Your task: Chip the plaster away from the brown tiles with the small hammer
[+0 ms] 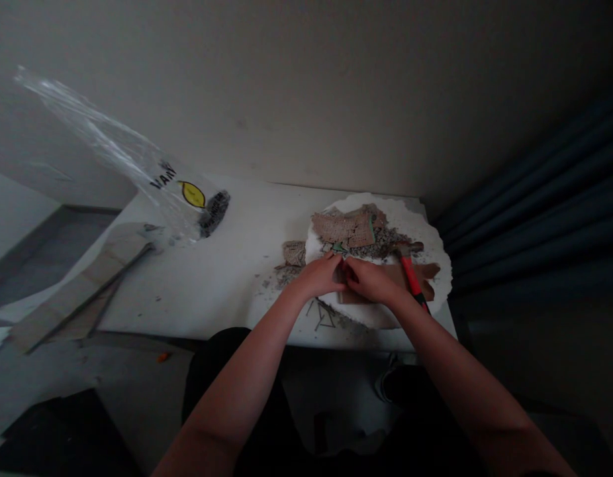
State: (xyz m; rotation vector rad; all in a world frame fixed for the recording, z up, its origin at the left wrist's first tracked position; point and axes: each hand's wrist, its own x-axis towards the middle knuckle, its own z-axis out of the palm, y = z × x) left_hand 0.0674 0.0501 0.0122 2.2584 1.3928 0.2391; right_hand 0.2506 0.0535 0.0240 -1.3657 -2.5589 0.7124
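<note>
My left hand [322,275] and my right hand [369,278] meet over a round white board [438,245] with a ragged edge. The fingers of both are bent together around something small that I cannot make out in the dim light. Just beyond the fingertips lies a small green piece [339,247] beside a mesh-textured brown slab [342,227] and grey rubble [369,246]. Under my right hand is a flat brown piece [357,296], partly covered. A hammer [412,277] with a red and black handle rests to the right of that hand, its head on the rubble.
Several nails [320,316] lie near the front edge of the white table [212,278]. Left of the board is a crumbly chunk [293,253]. A clear plastic bag [138,156] stands at the back left, and long flat boards [88,288] lie at the left. A dark curtain [535,185] hangs right.
</note>
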